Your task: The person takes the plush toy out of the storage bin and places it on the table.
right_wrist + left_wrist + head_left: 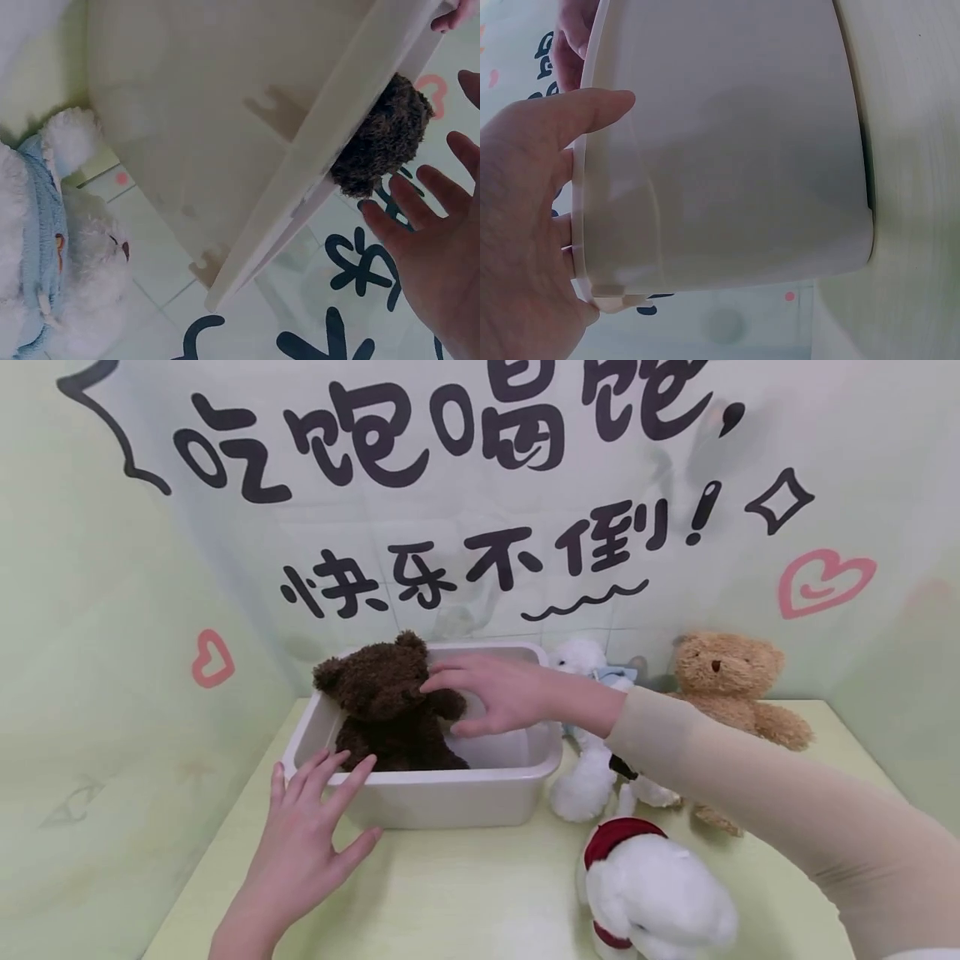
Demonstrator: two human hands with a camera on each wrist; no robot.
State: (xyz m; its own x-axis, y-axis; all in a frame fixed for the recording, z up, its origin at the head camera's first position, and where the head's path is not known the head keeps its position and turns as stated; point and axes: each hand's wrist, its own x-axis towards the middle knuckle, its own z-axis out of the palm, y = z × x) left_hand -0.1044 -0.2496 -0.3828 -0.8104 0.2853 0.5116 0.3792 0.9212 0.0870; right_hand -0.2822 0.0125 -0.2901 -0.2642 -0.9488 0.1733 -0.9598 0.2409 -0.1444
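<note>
A dark brown teddy bear sits in the left part of a white plastic bin, leaning on its left end. My left hand is at the bin's front left corner, fingers spread over the rim and thumb along the outer front wall. In the left wrist view, the thumb overlaps the wall while the other fingers pass behind the rim. Above the bin, my right hand has its fingers extended beside the bear's head. The right wrist view shows that hand with nothing in its grasp.
Right of the bin sits a white plush with a light blue scarf. A tan teddy bear is behind my right forearm. In front lies a white plush with red trim. A lettered curtain hangs behind the pale table.
</note>
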